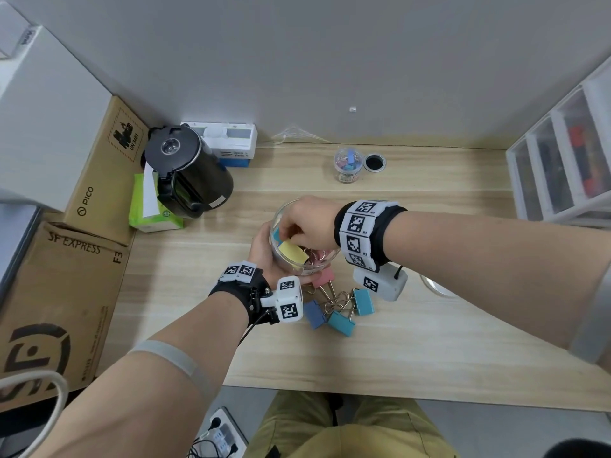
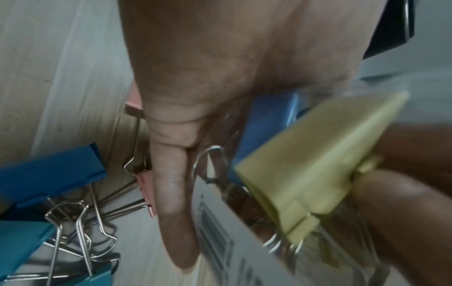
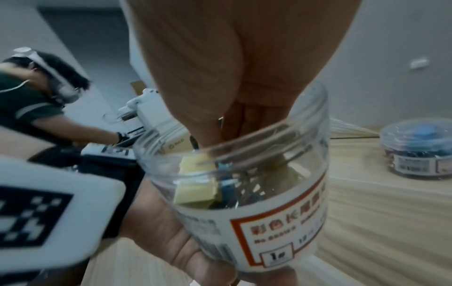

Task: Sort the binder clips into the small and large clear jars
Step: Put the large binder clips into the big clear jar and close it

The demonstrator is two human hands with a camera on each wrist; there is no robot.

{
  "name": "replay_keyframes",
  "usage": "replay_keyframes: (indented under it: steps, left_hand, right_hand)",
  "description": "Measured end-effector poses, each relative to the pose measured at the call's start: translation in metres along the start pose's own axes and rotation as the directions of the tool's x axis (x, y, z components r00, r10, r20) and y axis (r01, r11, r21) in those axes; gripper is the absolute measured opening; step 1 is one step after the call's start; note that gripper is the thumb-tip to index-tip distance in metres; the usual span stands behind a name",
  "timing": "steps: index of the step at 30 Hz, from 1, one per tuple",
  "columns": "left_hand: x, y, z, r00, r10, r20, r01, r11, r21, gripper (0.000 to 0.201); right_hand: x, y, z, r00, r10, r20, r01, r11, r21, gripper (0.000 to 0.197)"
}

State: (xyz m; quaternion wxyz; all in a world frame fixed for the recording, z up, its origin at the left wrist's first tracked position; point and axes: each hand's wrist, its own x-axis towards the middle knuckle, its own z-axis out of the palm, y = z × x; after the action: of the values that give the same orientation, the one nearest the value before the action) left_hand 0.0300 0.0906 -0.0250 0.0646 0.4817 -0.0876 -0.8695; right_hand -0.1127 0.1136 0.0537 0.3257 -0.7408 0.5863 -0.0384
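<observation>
Head view: loose large binder clips [image 1: 334, 307] lie on the counter [image 1: 429, 342] nearest you. Beyond them your left hand [image 1: 264, 256] wraps the large clear jar [image 1: 299, 259], while your right hand [image 1: 310, 223] pinches a yellow binder clip [image 1: 293, 253] inside it. Farther back stands the small clear jar [image 1: 347, 164].

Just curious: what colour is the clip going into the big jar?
Pale yellow clip; the head view shows it best.
</observation>
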Motion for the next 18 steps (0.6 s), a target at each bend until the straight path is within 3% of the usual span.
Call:
replay_keyframes:
  steps: [3,6,9,12,14,16,18]
  left_hand:
    - [0.004,0.002,-0.007,1.000,-0.009,0.009,0.009,0.999,-0.035,0.078]
    - [0.003,0.004,-0.015,0.999,0.014,0.029,-0.012,0.999,-0.053,0.085]
    - [-0.003,0.007,-0.028,0.998,0.052,0.023,-0.049,0.994,-0.096,0.083]
    - [-0.007,0.012,-0.051,0.996,0.088,0.001,-0.087,0.989,-0.119,0.084]
    - [-0.009,0.013,-0.067,0.992,0.115,-0.043,-0.119,0.984,-0.135,0.084]
    - [-0.013,0.014,-0.085,0.987,0.145,-0.072,-0.154,0.977,-0.150,0.083]
    - [-0.017,0.013,-0.098,0.984,0.165,-0.075,-0.175,0.969,-0.174,0.082]
  right_hand:
    - [0.008,0.002,0.005,0.995,-0.058,-0.076,0.049,0.992,-0.114,0.022]
    - [0.013,0.005,0.005,0.971,-0.117,-0.209,0.104,0.992,-0.073,0.019]
    - [0.020,0.010,0.006,0.906,-0.097,-0.413,0.115,0.993,0.020,0.017]
    - [0.030,0.013,0.001,0.822,0.008,-0.569,0.102,0.982,0.161,0.017]
    - [0.037,0.018,-0.004,0.835,0.127,-0.535,0.004,0.972,0.236,0.017]
    - [0.047,0.025,-0.003,0.900,0.255,-0.355,-0.183,0.957,0.225,0.024]
    - [0.050,0.034,0.007,0.914,0.380,-0.142,-0.370,0.924,0.097,0.034]
